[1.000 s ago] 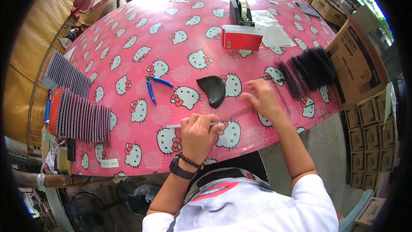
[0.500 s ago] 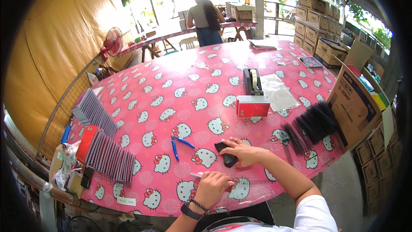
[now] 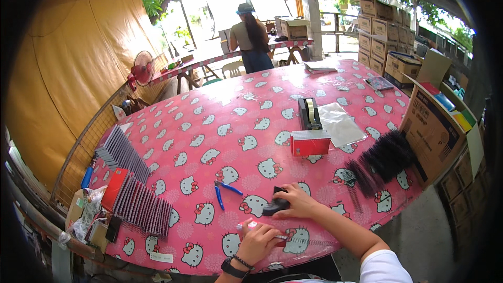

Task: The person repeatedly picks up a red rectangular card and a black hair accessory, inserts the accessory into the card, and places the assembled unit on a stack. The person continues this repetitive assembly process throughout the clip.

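Observation:
Near the table's front edge, my left hand (image 3: 263, 239) is closed on a small red notebook (image 3: 248, 225). A thin dark spiral coil (image 3: 317, 242) sticks out of the notebook's right end and lies along the tabletop. Just beyond, my right hand (image 3: 296, 201) grips a black palm-sized tool (image 3: 276, 206) whose exact kind I cannot make out; it is close to the notebook but apart from it. To the left of it lie blue-handled cutting pliers (image 3: 227, 189), their handles spread.
Bound notebooks (image 3: 141, 207) stand in rows at the left. Ahead are a tape dispenser (image 3: 309, 114), a red notebook stack (image 3: 310, 144) and clear plastic sheets (image 3: 339, 126). At the right, black coils (image 3: 385, 158) lie by an opened carton (image 3: 432, 131). A person (image 3: 251, 39) stands at a far table.
My right hand has turned the black tool and brought it nearer to the notebook. More of the red notebook shows in my left hand. The whole view has shifted slightly.

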`<state>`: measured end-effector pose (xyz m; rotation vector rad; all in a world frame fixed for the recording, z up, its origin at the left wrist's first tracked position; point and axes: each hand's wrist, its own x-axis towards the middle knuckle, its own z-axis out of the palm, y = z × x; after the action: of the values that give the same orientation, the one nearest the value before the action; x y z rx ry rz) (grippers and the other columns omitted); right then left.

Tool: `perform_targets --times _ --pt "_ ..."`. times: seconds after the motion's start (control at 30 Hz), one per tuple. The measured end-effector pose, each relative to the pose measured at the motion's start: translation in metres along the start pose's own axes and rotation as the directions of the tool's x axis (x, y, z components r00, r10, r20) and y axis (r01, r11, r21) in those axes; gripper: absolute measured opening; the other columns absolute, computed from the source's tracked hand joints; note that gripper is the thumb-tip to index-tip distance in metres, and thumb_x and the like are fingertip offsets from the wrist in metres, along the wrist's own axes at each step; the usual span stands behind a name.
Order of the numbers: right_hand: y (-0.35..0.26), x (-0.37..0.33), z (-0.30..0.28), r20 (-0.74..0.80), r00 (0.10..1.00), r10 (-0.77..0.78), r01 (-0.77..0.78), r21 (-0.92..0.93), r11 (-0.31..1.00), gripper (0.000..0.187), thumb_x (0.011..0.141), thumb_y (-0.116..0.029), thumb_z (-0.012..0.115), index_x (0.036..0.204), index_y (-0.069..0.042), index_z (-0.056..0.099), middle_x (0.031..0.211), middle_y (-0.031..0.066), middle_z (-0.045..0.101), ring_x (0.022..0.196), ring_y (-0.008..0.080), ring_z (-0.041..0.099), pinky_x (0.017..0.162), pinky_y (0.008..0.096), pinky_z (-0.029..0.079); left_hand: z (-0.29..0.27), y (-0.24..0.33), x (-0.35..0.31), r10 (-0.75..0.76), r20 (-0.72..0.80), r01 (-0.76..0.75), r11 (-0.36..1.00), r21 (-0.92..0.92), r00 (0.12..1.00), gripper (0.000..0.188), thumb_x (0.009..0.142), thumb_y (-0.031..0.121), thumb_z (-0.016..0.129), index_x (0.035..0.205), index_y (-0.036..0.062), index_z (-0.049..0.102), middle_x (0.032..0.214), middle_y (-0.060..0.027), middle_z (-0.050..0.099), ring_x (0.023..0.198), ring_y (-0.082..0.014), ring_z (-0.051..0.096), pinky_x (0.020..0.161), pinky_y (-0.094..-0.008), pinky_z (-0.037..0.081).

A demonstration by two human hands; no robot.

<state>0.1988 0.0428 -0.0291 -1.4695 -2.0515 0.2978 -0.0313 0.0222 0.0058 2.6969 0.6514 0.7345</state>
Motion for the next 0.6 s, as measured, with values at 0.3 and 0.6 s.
perform_targets --times 0.3,0.6 --pt "0.008 -0.068 -0.046 0.285 0.953 0.105 -0.304 0.905 0.297 0.060 0.076 -0.049 0.072 0.112 -0.003 0.063 0.107 0.0024 0.059 0.094 0.0102 0.053 0.086 0.0269 0.042 0.002 0.016 -0.009 -0.072 -0.075 0.080 0.992 0.098 0.995 0.020 0.072 0.024 0.075 0.089 0.0169 0.068 0.082 0.0058 0.064 0.083 -0.0130 0.058 0.090 -0.0424 0.028" --pt "-0.038 -0.084 -0.026 0.215 0.954 0.209 -0.298 0.620 0.726 0.043 0.080 -0.040 0.070 0.108 -0.007 0.067 0.101 0.0079 0.058 0.100 0.0195 0.054 0.088 0.0332 0.043 0.008 0.010 -0.020 -0.104 -0.113 0.112 0.991 0.067 0.988 0.032 0.069 0.030 0.078 0.096 0.0165 0.067 0.080 0.0058 0.066 0.078 -0.0123 0.059 0.089 -0.0396 0.029"
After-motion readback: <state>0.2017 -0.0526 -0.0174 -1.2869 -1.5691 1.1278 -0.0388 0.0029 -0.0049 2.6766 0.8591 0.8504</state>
